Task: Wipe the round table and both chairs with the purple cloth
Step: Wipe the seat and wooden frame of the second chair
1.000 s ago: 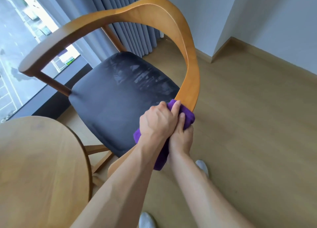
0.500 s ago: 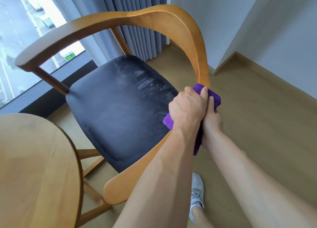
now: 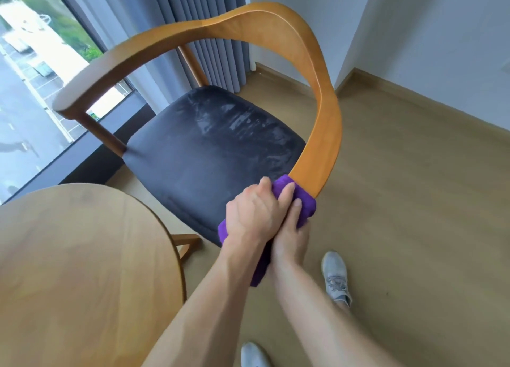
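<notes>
My 2 bare forearms reach forward from the bottom edge, above my 2 grey shoes (image 3: 337, 277) on the pale wood floor (image 3: 414, 228). At lower left, nearest me, lies the round table (image 3: 77, 270), its light wooden top curving away beside the chair. Just past it, my left hand (image 3: 252, 217) curls over the purple cloth (image 3: 305, 205), fingers wrapped down round the folded fabric, while my right hand (image 3: 291, 233) sits tucked just beneath and beside it, thumb pressed up along the cloth; both hands are clamped on it, touching each other. The cloth is wrapped around the near right end of the chair's curved wooden armrest (image 3: 323, 135), and a loose tail of it hangs down between my wrists. Beyond my hands spreads the chair's dark padded seat (image 3: 209, 148), its surface marked with paler streaks toward the back. The 1-piece bent rail sweeps up from the cloth, arcs over the backrest and comes down to the far left arm end. Behind the chair hang grey pleated curtains (image 3: 209, 35) beside a large window (image 3: 33, 77), and white walls meet at a corner on the right.
</notes>
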